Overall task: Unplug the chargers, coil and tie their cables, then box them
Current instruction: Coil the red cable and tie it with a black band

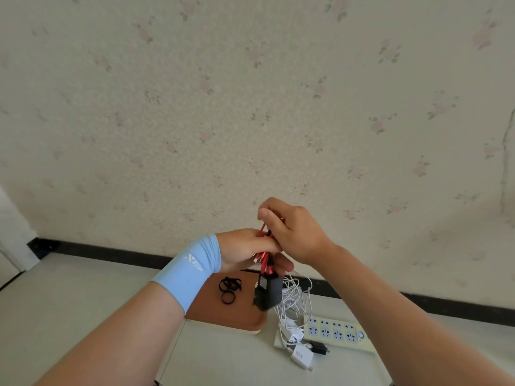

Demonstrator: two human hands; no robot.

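Dangling over pale floor (83, 302) near floral wallpaper (250, 107), a black charger's (269, 292) red cable (263, 261) is gripped by left hand (245, 250) and right hand (292, 232).

Cream wallpaper (250, 107) with faded pink flowers covered the wall. A crack (503, 168) ran down its right side. A black skirting board (111, 253) met the pale floor (55, 296).

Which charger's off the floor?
The big black charger on the red cable, hanging under left hand and right hand; white charger and small black charger lie by the strip.
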